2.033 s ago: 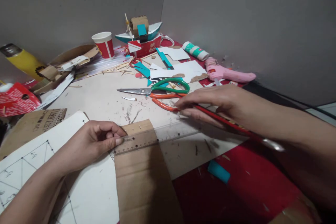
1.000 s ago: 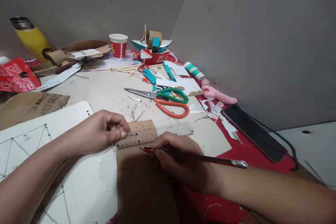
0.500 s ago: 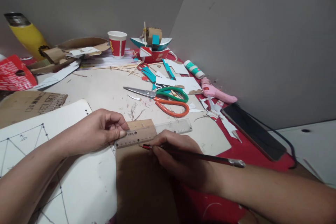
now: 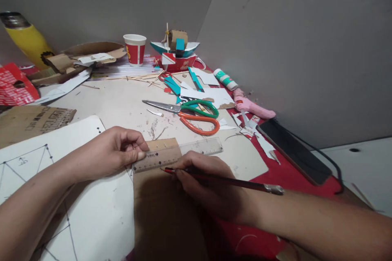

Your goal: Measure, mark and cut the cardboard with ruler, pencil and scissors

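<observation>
The ruler [image 4: 199, 146] lies across the brown cardboard [image 4: 163, 216] at the near side of the table [image 4: 278, 174]. I see the left hand [image 4: 122, 149] with its grip closed on the ruler's left end, the right hand [image 4: 208, 175] pinching a pencil [image 4: 241, 183] at its near edge. Placing looks done; any pencil line is too faint to tell. Scissors [image 4: 177, 109] lie beyond, in neither hand.
</observation>
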### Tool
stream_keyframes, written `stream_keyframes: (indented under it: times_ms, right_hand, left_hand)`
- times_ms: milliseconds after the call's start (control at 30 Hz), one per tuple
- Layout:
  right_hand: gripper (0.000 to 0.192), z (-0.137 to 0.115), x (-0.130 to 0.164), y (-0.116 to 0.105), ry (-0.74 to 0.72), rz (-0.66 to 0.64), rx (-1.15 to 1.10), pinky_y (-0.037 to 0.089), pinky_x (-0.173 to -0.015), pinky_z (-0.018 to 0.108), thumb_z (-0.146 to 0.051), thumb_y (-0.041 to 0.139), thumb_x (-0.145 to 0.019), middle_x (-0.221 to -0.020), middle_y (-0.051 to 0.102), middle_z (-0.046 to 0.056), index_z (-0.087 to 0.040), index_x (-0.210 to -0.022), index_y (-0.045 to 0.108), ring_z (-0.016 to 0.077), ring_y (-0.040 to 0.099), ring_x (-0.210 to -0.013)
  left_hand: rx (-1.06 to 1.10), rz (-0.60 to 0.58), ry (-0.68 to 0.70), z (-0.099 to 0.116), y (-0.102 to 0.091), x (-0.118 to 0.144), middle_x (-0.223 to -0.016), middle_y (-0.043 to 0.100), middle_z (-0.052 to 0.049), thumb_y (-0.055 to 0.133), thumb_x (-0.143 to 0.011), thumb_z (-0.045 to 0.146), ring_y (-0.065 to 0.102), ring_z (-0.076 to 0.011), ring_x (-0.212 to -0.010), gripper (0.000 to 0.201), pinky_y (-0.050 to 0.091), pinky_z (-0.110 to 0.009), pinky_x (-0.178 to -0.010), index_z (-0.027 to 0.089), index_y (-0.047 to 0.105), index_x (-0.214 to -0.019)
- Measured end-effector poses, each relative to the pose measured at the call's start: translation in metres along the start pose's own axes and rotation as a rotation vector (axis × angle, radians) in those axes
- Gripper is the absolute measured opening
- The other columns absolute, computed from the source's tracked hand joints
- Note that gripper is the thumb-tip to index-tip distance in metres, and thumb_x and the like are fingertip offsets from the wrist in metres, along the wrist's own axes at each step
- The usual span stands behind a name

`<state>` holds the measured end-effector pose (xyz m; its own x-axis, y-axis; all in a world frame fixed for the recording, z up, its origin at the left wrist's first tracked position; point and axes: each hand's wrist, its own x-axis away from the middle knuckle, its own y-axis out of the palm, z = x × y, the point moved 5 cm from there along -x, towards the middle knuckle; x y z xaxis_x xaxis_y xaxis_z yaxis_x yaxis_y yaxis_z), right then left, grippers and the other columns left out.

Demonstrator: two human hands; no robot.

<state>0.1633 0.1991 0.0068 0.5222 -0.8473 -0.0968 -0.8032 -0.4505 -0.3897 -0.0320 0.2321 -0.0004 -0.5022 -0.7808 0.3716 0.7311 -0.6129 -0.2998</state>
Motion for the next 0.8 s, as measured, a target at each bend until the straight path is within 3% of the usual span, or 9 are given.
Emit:
stream_keyframes:
  times_ms: [800]
  right_hand:
    - [0.015,0.0056,0.0009,-0.0001,0.050,-0.018,0.001,0.043,-0.051,0.022,-0.020,0.053,-0.094,-0.064,0.064,0.001,-0.017,-0.081,0.061,0.0104,0.054,-0.054]
  left_hand:
    - [-0.010,0.014,0.007,0.0006,-0.0017,0.0000,-0.067,0.055,0.001,0.059,-0.088,0.041,0.041,-0.0107,-0.059,0.026,0.032,-0.022,-0.054,0.015,0.066,-0.085]
